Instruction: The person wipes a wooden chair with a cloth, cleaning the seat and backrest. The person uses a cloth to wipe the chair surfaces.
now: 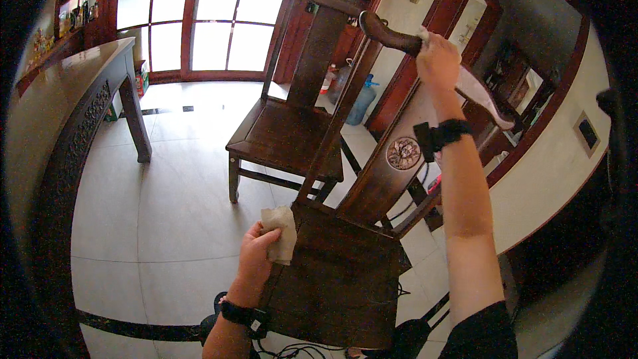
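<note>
A dark wooden chair (344,269) with a high back stands right before me, a carved round flower medallion (404,153) on its back splat. My right hand (438,62) is closed around the middle of the chair's curved top rail (389,37), with a bit of whitish material showing at the fingers. My left hand (256,249) holds a folded beige cloth or paper towel (280,234) between thumb and fingers, over the left edge of the seat. Both wrists wear black bands.
A second wooden chair (284,134) stands behind the first. At left is a table with a carved apron (99,99). A blue water jug (363,102) stands by the wall. Black cables (299,349) lie near the seat's front.
</note>
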Tool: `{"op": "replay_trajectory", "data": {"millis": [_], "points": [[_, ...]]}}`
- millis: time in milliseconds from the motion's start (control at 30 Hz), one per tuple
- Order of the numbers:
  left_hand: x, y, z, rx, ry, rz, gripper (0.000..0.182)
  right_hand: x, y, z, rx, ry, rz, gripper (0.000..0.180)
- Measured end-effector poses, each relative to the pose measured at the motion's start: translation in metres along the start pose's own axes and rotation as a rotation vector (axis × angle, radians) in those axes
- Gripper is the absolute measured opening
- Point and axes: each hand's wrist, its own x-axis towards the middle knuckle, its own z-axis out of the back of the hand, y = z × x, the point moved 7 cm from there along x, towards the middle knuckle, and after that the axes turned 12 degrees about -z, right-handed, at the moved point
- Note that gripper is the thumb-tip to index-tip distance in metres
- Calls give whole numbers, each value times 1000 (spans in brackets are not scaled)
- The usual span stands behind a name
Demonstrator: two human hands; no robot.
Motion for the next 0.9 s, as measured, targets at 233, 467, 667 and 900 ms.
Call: {"op": "replay_trajectory", "data": {"millis": [233,467,667,900], "points": [[6,0,1,-3,-1,20,28,12,74,-31,-6,331,53,31],[6,-2,-5,47,-2,3,27,53,85,-67,334,416,48,36],[6,0,-1,128,-14,5,35,57,89,-80,440,537,-28,44],[8,4,4,152,8,-3,34,25,66,-29,154,451,161,37]]}}
